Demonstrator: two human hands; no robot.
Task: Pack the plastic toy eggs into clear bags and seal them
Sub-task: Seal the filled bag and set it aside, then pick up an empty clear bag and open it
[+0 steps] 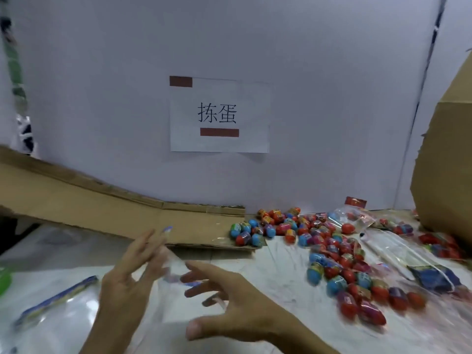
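— What do we have in front of us?

— We see a thin, glossy clear bag (166, 272) between our two hands, blurred and nearly see-through, with a blue strip at its upper tip. Our left hand (127, 284) stands with fingers long and loosely spread against the film. Our right hand (229, 302) is wide, fingers splayed and slightly bent just beside the bag. Whether either one truly pinches the plastic, we cannot tell.

— And the eggs?

— The toy eggs (332, 251) lie heaped to our right on the pale, film-covered table (275, 256): small, rounded, shiny shells in red and blue under crinkled wrap. Some sit on the flattened cardboard sheet (102, 208), matte brown with a ragged edge.

— Anything else?

— A flat bag with a blue strip (56, 300) lies to our left, a cardboard box (444, 162) rises at right, and a paper sign (219, 114) hangs on the smooth white wall.
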